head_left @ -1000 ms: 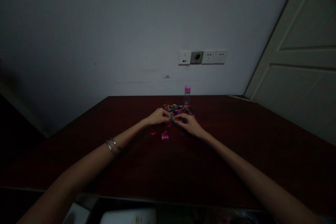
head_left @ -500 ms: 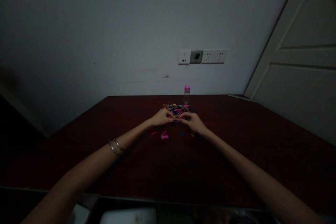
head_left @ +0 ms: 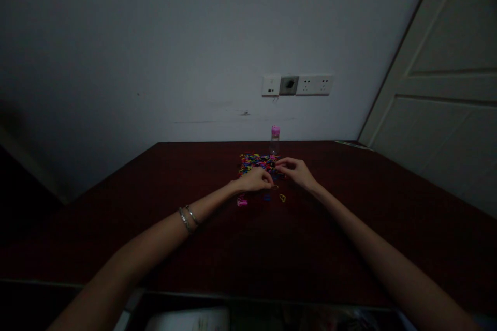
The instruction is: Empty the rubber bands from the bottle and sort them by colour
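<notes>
A pile of small colourful clips (head_left: 258, 161) lies on the dark red table (head_left: 217, 248). My left hand (head_left: 257, 179) is just in front of the pile, its fingers pinched on a small yellowish clip (head_left: 275, 186). At the pile's right edge is my right hand (head_left: 294, 169), thumb and forefinger close together; whatever they hold is too small to make out. Nearer to me lie a pink clip group (head_left: 242, 201), blue clips (head_left: 267, 198) and a yellow clip (head_left: 282, 198).
Behind the pile stands a clear bottle with a pink cap (head_left: 275, 137). Wall sockets (head_left: 297, 85) are above it. A white door (head_left: 446, 98) is at the right. An open drawer with a white object (head_left: 190, 319) lies below the table's front edge.
My left hand has moved right and slightly nearer, carrying the yellowish clip. My right hand has shifted right and away, to the pile's edge, so the hands are now apart.
</notes>
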Demonstrator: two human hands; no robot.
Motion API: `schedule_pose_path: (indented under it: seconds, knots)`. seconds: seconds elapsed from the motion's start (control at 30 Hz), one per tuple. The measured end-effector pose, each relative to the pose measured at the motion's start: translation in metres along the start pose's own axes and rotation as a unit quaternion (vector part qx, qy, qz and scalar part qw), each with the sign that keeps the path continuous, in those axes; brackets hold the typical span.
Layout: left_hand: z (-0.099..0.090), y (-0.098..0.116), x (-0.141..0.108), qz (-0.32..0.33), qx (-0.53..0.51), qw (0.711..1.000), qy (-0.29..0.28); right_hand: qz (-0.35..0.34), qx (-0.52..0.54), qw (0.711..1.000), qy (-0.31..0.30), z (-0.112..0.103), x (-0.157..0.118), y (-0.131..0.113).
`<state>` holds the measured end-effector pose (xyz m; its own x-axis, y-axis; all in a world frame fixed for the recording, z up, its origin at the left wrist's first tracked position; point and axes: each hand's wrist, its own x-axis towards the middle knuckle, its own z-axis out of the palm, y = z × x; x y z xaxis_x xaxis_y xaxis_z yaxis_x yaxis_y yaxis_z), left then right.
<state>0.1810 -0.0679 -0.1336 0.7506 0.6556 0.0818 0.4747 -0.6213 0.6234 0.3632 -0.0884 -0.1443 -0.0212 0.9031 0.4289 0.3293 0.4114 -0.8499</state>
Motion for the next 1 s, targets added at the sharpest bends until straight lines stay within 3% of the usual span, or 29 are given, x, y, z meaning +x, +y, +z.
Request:
schedule_pose_path:
  seconds: [0.2, 0.67, 0.87, 1.0]
  knots:
    - [0.016, 0.013, 0.006, 0.022, 0.027, 0.999, -0.037, 0.043, 0.035, 0.998, -0.005, -0.011, 0.002, 0.006]
    - [0.019, 0.013, 0.007, 0.036, 0.035, 0.998, -0.037, 0.046, 0.019, 0.998, -0.047, -0.012, 0.003, 0.009]
    - [0.016, 0.009, 0.005, 0.029, 0.024, 0.998, -0.040, 0.061, 0.021, 0.996, -0.058, -0.018, 0.004, 0.006]
    - [0.003, -0.002, 0.002, 0.015, 0.018, 0.999, -0.032, 0.068, 0.011, 0.994, -0.081, -0.023, 0.005, 0.006]
